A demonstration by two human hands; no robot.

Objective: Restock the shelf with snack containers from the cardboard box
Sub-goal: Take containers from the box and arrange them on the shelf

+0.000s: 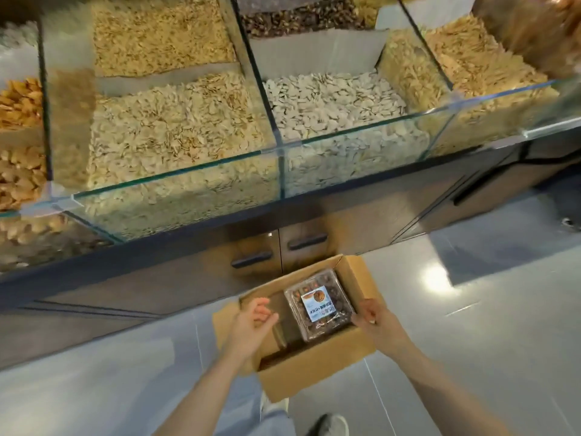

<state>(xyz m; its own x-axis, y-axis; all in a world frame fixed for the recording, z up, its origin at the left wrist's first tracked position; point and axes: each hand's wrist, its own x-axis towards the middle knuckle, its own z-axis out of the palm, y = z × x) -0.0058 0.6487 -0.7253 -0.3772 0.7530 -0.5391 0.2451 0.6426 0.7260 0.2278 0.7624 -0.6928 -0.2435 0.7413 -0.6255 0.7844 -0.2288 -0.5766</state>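
An open cardboard box (314, 366) sits on the grey tiled floor (471, 357) in front of a dark cabinet (188, 278); inside it, toward its right side, lies a clear plastic snack container (319, 305) with a white label (dark brown pieces show through the lid). The left hand (254, 319) hovers over the box's left half with fingers loosely curled, holding nothing; the right hand (372, 316) is at the container's right edge, fingers bent, seemingly touching it, though a firm grip cannot be told. Above, glass bins (283, 146) hold pale seeds.

Glass bins (176, 180) of seeds above cabinet doors (311, 243)
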